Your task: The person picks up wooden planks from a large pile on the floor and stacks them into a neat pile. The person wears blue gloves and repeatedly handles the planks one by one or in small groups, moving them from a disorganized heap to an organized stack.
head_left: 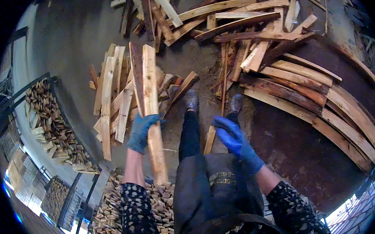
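Note:
My left hand (145,132), in a blue-grey work glove, is closed round a long pale wooden slat (151,93), held lengthwise in front of me. Right beside that slat stands a darker bark-edged slat (137,72); whether the same grip takes it in, I cannot tell. Below its far end lies a loose pile of slats (107,101) on the floor. My right hand (234,137), in a brighter blue glove, hovers before my right leg with its fingers stretched out to the left and nothing visible in them. A short wood piece (209,139) shows just left of it.
A tangled heap of rough slats (241,19) covers the far floor. To the right, long boards (307,84) lie on a dark brown surface (285,140). Stacked cut wood fills a metal rack (55,122) at left, and more pieces (111,209) lie near my left forearm.

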Tool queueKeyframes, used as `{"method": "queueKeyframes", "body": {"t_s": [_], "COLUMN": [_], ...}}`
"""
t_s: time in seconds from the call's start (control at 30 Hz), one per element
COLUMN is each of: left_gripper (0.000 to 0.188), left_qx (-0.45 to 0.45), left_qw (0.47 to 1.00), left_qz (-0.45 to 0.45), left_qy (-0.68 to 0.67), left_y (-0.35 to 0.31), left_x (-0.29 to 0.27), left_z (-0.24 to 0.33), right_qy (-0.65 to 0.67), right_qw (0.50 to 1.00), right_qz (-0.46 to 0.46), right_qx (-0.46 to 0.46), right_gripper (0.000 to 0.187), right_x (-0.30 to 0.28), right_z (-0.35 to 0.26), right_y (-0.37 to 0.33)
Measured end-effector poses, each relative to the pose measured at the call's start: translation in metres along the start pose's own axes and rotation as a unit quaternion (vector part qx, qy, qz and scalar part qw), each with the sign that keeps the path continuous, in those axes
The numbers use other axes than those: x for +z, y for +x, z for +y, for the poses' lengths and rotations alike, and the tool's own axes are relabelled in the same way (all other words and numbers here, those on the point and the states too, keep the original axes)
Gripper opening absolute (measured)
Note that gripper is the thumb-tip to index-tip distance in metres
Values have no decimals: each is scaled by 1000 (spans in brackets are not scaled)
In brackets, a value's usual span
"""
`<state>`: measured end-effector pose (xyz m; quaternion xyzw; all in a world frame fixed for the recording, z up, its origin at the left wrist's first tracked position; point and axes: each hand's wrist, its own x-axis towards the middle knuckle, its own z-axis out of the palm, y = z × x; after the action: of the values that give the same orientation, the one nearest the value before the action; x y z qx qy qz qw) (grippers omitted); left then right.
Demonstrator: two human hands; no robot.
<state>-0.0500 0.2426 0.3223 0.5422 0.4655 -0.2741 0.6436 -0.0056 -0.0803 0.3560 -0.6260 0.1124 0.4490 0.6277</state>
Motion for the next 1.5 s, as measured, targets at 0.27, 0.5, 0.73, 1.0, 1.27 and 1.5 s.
{"method": "queueKeyframes", "body": {"t_s": [0.27, 0.5, 0.73, 1.0, 1.27, 1.5], "left_gripper": [77, 71, 56, 42, 36, 41], "left_qx": [-7, -123, 7, 128, 38, 185], "left_qw": [776, 708, 938, 930, 925, 809], "left_qz": [224, 198, 264, -204, -353, -543], "left_qy": [590, 667, 224, 279, 137, 132], "left_y": [35, 94, 27, 86, -46, -164], "left_x": [-183, -158, -5, 156, 434, 612], "left_z": [-37, -56, 44, -25, 24, 166], "right_qy": [-188, -312, -497, -772, -85, 445], "right_qw": [963, 934, 791, 480, 793, 722], "right_qz": [7, 91, 319, 417, 594, 350], "right_qx": [192, 149, 159, 19, -100, -398], "right_gripper": [40, 46, 50, 49, 46, 59], "right_x": [-59, -103, -249, -384, -393, -417], "right_z": [72, 44, -37, -138, -57, -145], "right_y": [-17, -43, -114, -205, -343, -410]}}
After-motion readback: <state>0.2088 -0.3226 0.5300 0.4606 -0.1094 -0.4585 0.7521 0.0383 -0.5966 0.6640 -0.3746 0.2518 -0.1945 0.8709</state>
